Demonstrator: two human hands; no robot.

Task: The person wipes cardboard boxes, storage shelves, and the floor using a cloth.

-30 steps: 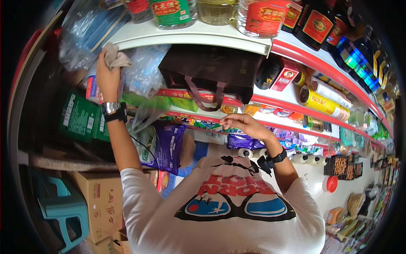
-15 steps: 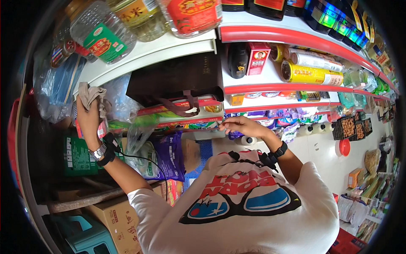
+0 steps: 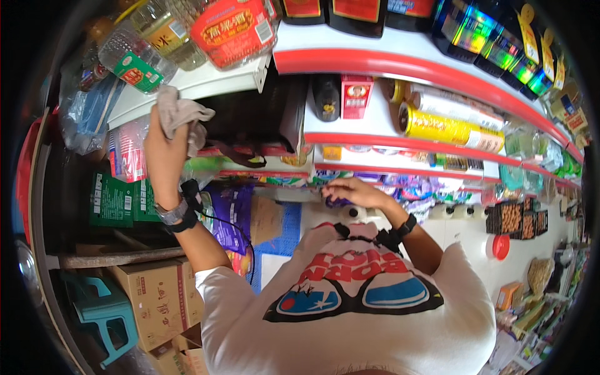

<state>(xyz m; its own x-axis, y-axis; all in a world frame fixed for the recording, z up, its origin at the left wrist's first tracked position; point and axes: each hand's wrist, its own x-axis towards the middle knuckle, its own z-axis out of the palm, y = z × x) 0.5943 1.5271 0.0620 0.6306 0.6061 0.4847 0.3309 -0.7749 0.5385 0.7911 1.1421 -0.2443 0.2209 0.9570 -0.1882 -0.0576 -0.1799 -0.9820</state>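
Observation:
My left hand [image 3: 165, 150] is closed around a crumpled grey-beige cloth [image 3: 182, 117]. It presses the cloth at the front edge of a white shelf [image 3: 222, 84], just below a clear plastic bottle with a green label [image 3: 139, 70]. Behind and right of the cloth is a dark carrier bag [image 3: 259, 112] with a brown handle, under that shelf. Lower and farther right, my right hand [image 3: 357, 194] hovers in front of the lower shelves, its fingers loosely bent and apart. I see nothing held in it.
Large bottles with yellow [image 3: 178, 34] and red [image 3: 231, 31] labels stand on the white shelf. Red-edged shelves [image 3: 387, 65] of goods run off to the right. Below my left arm are a cardboard box [image 3: 153, 300] and a teal stool [image 3: 103, 306]. Egg crates [image 3: 507, 219] stand on the floor.
My left hand has moved right along the white shelf's edge with the cloth. The whole view has shifted somewhat. My right hand stays in nearly the same place.

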